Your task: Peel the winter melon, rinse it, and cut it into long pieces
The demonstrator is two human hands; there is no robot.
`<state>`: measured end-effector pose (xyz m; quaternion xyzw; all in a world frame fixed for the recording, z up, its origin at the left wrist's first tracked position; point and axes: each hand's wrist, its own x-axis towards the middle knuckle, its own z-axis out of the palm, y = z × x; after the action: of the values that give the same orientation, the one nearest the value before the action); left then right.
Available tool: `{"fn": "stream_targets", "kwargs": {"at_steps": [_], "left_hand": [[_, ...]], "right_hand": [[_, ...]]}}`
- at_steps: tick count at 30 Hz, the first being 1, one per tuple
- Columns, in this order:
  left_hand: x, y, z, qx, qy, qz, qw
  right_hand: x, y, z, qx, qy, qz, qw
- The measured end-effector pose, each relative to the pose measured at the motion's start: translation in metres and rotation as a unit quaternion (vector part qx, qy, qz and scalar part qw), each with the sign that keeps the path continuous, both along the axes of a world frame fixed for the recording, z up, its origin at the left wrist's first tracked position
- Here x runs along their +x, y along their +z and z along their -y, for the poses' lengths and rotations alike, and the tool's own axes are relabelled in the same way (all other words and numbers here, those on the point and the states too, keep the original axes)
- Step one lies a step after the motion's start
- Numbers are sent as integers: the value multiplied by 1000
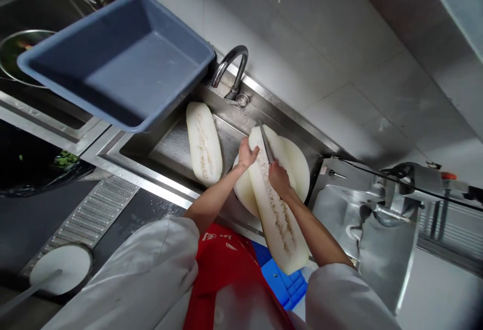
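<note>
A long halved white melon (277, 214), its cut face up with a seedy core, lies slanting over the sink's front edge on top of other pale melon pieces (296, 161). My left hand (247, 155) grips its upper left side. In my right hand (278, 175) is a knife (266, 144), fingers wrapped round the handle, the blade pointing up along the melon's upper right edge. Another melon half (204, 144) rests cut face up in the left part of the sink (169, 144), apart from my hands.
A blue-grey tub (151, 68) stands over the sink's left end, beside a curved faucet (230, 68). A metal machine (362, 219) is at the right. Blue plastic (283, 279) shows below; a white round container (62, 269) is at lower left.
</note>
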<state>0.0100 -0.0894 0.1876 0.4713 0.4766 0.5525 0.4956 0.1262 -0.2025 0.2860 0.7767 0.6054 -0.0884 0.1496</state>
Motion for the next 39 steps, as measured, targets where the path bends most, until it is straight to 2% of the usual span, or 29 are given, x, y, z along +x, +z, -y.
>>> {"fn": "stream_targets", "kwargs": {"at_steps": [4, 6, 8, 10, 13, 15, 17, 19, 24, 26, 28, 30, 34, 36, 39], "left_hand": [[1, -2, 0, 4, -6, 0, 1000], [0, -3, 0, 4, -3, -8, 1000], [0, -4, -1, 1, 6, -6, 1000], [1, -8, -3, 6, 9, -12, 1000], [4, -16, -7, 33, 8, -53, 998], [6, -22, -10, 46, 13, -75, 996], [9, -27, -12, 55, 15, -82, 995], [11, -31, -13, 62, 17, -85, 994], [10, -38, -16, 71, 21, -85, 994], [9, -41, -18, 68, 21, -81, 994], [8, -42, -20, 60, 21, -80, 995], [7, -42, -23, 58, 20, -81, 995], [7, -43, -23, 61, 28, -80, 995], [7, -43, -23, 57, 35, -78, 995], [5, -45, -20, 37, 25, -67, 997]], "right_hand": [[-8, -11, -24, 19, -38, -21, 999], [-11, -7, -33, 18, -34, -35, 999], [-11, 2, -31, 7, -25, -43, 999], [-7, 12, -12, -9, -18, -29, 999], [6, 21, 37, -45, -3, 7, 999], [15, 21, 68, -69, -4, 23, 997], [21, 15, 86, -82, -10, 27, 996], [23, 5, 87, -79, -17, 27, 996], [14, -19, 59, -36, -48, -4, 998], [12, -19, 51, -27, -54, -20, 998], [12, -11, 53, -30, -49, -36, 998], [15, 2, 64, -42, -40, -45, 997], [28, 22, 107, -76, -19, -36, 996], [33, 24, 125, -95, -12, -32, 995], [34, 17, 138, -109, -20, -30, 993]]}}
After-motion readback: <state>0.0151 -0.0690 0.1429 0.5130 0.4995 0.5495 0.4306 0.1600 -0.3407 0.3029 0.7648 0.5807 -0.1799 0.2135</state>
